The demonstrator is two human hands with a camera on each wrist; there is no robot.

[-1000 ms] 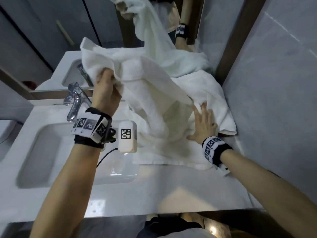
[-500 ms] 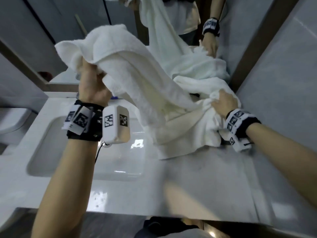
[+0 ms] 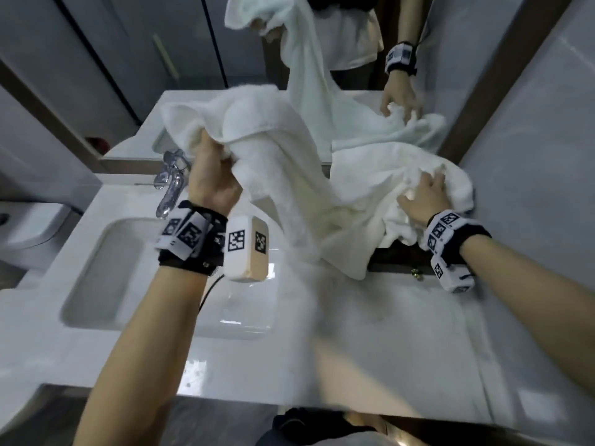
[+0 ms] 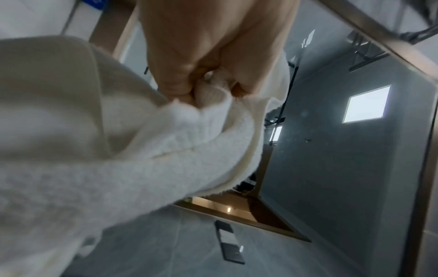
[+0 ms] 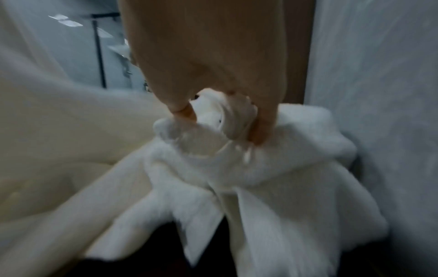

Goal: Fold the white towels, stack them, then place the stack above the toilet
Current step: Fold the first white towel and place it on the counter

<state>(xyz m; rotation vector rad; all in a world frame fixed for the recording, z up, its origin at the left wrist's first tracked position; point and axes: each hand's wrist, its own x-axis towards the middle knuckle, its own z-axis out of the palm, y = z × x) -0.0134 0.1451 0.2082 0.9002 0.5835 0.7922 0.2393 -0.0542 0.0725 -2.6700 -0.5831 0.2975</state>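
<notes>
A large white towel [image 3: 283,175] hangs crumpled over the right part of the white counter [image 3: 370,333]. My left hand [image 3: 211,175] grips one end of it, raised above the tap; the left wrist view shows the fingers of my left hand [image 4: 203,82] curled tight round a bunch of the white towel [image 4: 118,150]. My right hand [image 3: 421,197] clutches bunched white cloth at the far right, near the wall. In the right wrist view my right hand [image 5: 220,120] has thumb and fingers pinched into a fold of the cloth [image 5: 249,178]. I cannot tell whether both hands hold one towel or two.
A sink basin [image 3: 106,278] and chrome tap [image 3: 170,188] lie left of the towels. A mirror [image 3: 180,43] stands behind the counter. A toilet tank [image 3: 25,226] shows at the far left. A dark box [image 3: 396,262] peeks out under the cloth. Grey wall tiles [image 3: 531,156] close off the right.
My right hand went from lying flat on the towel to clutching a bunch of it. My left hand lifted its end of the towel higher and leftward.
</notes>
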